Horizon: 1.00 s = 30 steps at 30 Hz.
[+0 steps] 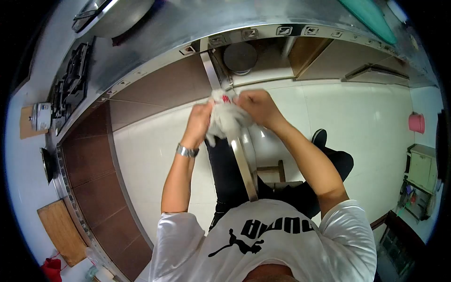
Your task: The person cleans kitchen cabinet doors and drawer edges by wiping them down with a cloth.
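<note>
The room is a kitchen. A stainless-steel desk (181, 28) curves along the far side and down the left, above brown cabinet doors (159, 91) and a pale tiled floor (371, 108). A large metal pot (123, 18) sits at its upper left, near a black gas stove (70, 89), with a teal board-like item (369, 19) at the upper right. Below the desk, an open compartment holds a dark round object (240, 57). A wooden board (62, 232) lies at the lower left, and a pink bucket (416, 123) is by the right-hand wall.

The person wears a white shirt (277, 235) and dark trousers (223, 164). A shiny metal strip (244, 169) runs between the legs, directly under the work; what it belongs to cannot be told.

The white cloth (228, 117) is bunched, creased and blurred, with red marking near its top, and hangs in front of the body between the two hands. The left grip (201, 117), below a metal wristwatch (187, 151), is clenched on its left edge; the right grip (258, 107) is curled into a fist around its upper right part.
</note>
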Each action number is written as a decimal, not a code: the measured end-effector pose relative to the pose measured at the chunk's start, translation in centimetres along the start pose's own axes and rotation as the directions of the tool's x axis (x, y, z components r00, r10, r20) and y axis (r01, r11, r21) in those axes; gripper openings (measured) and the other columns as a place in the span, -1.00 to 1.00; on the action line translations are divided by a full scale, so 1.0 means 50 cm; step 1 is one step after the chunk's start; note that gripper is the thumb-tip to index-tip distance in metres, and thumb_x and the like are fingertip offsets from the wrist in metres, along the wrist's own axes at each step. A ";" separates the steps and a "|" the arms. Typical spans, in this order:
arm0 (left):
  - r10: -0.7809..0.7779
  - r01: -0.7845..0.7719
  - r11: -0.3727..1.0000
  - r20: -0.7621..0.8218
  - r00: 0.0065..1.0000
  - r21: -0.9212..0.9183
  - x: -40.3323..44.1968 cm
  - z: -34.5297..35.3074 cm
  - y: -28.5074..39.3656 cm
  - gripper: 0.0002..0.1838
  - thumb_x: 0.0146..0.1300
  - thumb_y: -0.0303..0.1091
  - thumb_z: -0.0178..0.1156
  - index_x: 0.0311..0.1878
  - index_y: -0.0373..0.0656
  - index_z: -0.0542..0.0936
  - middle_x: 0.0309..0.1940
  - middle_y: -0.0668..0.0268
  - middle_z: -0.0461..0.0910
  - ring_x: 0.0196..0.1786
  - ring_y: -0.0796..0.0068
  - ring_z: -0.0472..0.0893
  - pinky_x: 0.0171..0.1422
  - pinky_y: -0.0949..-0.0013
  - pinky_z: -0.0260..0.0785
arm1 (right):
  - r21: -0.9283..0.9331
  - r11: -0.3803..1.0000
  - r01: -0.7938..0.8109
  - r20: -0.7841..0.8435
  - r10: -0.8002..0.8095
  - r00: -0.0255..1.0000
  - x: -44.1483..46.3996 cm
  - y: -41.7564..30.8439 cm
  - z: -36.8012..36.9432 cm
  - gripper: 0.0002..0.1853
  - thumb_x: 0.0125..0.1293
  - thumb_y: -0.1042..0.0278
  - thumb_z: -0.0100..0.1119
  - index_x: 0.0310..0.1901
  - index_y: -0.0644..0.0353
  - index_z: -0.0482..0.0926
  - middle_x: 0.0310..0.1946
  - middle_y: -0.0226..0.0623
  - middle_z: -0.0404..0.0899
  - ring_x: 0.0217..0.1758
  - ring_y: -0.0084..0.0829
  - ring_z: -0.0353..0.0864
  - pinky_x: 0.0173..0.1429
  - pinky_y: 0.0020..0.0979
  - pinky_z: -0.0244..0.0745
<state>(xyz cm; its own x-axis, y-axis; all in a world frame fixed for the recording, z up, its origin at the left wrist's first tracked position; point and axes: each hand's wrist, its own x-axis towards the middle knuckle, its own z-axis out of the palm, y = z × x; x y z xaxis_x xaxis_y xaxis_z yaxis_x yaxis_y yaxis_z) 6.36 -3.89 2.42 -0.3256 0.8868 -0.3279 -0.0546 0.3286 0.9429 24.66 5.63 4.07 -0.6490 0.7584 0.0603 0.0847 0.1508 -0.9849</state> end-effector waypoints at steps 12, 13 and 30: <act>-0.068 0.019 0.987 0.312 0.948 0.157 -0.290 0.051 -0.054 -0.59 0.36 -0.33 -0.04 -0.65 -0.26 0.38 -0.81 0.31 0.24 -0.72 0.54 0.23 -0.62 0.36 0.06 | -0.137 0.980 -0.145 0.139 0.164 0.977 -0.294 -0.080 -0.013 -0.72 0.23 0.25 0.09 -0.52 0.30 0.50 -0.66 -0.04 0.42 -0.63 -0.17 0.40 -0.48 -0.25 0.29; 0.263 -0.385 0.819 0.317 0.911 0.425 -0.273 0.048 -0.057 -0.62 0.35 -0.35 -0.04 -0.62 -0.26 0.40 -0.79 0.25 0.29 -0.71 0.41 0.28 -0.61 0.30 0.10 | -0.260 0.965 -0.012 0.100 0.039 0.994 -0.281 -0.071 -0.015 -0.72 0.22 0.24 0.09 -0.52 0.27 0.49 -0.65 -0.05 0.43 -0.60 -0.13 0.43 -0.47 -0.23 0.31; -0.058 -0.157 0.866 0.406 0.912 0.476 -0.273 0.049 -0.010 -0.50 0.38 -0.16 -0.04 -0.65 -0.30 0.42 -0.83 0.35 0.18 -0.69 0.59 0.15 -0.60 0.36 0.09 | -0.374 0.914 0.156 0.145 -0.109 0.983 -0.288 -0.068 -0.032 -0.80 0.18 0.37 0.16 -0.55 0.25 0.53 -0.72 -0.10 0.41 -0.70 -0.31 0.37 -0.56 -0.36 0.26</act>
<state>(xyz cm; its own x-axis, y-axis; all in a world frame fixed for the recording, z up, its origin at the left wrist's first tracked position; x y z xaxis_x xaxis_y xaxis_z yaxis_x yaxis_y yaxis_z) 13.14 -15.37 6.27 0.0891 0.9217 -0.3774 0.4526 0.3001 0.8397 34.91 -4.78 6.81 -0.7572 0.6374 0.1430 0.2589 0.4938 -0.8302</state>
